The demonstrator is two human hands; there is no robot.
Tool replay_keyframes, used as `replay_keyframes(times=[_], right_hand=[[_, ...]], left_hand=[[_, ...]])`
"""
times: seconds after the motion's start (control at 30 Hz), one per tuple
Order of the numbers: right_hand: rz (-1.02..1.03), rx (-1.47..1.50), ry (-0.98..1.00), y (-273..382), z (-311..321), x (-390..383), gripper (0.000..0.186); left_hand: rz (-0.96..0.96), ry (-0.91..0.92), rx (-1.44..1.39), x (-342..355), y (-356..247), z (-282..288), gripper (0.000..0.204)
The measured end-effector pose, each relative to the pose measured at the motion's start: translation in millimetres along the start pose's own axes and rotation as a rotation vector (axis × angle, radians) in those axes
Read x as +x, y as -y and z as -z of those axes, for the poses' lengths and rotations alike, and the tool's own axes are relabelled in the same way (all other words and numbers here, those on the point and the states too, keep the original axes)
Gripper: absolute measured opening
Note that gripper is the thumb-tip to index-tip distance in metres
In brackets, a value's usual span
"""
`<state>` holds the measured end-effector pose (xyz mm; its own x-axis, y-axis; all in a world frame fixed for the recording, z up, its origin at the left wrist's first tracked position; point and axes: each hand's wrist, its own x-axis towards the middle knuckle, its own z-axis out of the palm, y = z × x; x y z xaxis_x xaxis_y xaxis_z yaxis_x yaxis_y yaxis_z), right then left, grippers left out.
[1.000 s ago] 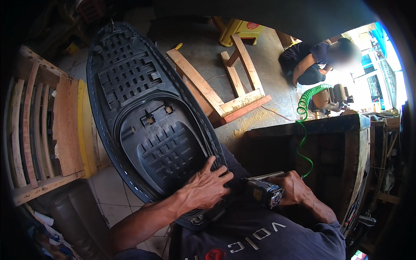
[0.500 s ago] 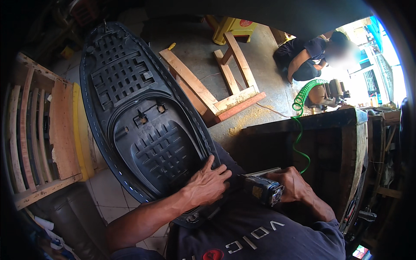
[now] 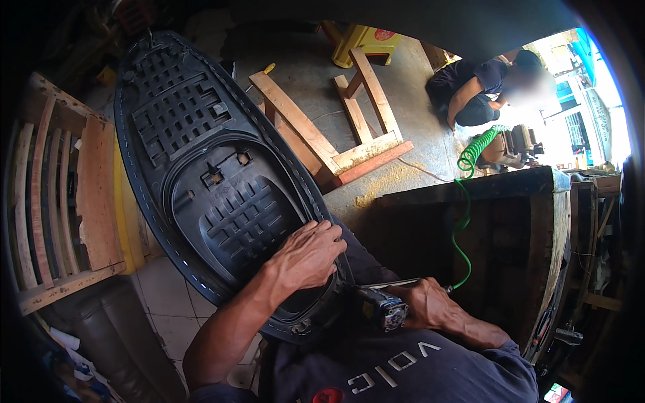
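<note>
A long black motorcycle seat (image 3: 269, 144) lies upside down across my lap, its ribbed plastic base facing up. Staples run in a line along the cover's folded rim. My left hand (image 3: 310, 254) is closed over the seat's near right edge, fingers curled on the rim. In my right hand (image 3: 430, 303) is a pneumatic staple gun (image 3: 384, 310), its nose at the seat's rim just below my left hand. Whether the nose touches the cover is hidden. A coiled green air hose (image 3: 461, 254) runs from the gun's rear.
A dark workbench (image 3: 484, 187) stands close on my right. Ahead lie a wooden frame (image 3: 366, 158) and sawdust (image 3: 383, 188). Beyond the bench is a compressor (image 3: 514, 142), with another person (image 3: 467, 91) crouching near it. A slatted wooden piece (image 3: 99, 201) is at left.
My right hand has brought the staple gun left, up to the seat's rim. My left hand has shifted slightly up along the edge, and the seat has moved a little left.
</note>
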<state>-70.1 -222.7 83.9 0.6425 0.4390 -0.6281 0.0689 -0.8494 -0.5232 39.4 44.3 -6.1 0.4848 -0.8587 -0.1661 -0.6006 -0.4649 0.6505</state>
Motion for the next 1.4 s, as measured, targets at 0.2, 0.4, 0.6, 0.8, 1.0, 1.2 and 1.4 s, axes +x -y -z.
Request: replay_keyframes(times=[0.2,0.4,0.6,0.8,1.0,1.2,1.4], right_hand=[[-0.059,-0.1,-0.026,13,-8,6,0.062],[-0.012,-0.14,-0.127,36,-15,11,0.06],[-0.1,-0.232,-0.038,41,-29,23,0.044],[-0.205,-0.33,0.07,45,-39,34,0.047],[-0.073,-0.165,0.014,48,-19,2,0.052],[-0.054,-0.154,-0.105,42,-25,2,0.057],[-0.033,-0.166,-0.153,32,-37,7,0.052]], left_hand=[[-0.001,-0.008,0.005,-5,0,-1,0.029],[-0.024,-0.068,0.008,-9,4,-8,0.026],[-0.038,-0.141,0.02,-9,11,-21,0.025],[-0.026,-0.142,0.058,-9,12,-27,0.022],[-0.025,-0.097,0.014,-8,11,-18,0.02],[-0.009,-0.056,0.011,-4,7,-9,0.018],[-0.008,-0.052,0.012,-5,9,-13,0.019]])
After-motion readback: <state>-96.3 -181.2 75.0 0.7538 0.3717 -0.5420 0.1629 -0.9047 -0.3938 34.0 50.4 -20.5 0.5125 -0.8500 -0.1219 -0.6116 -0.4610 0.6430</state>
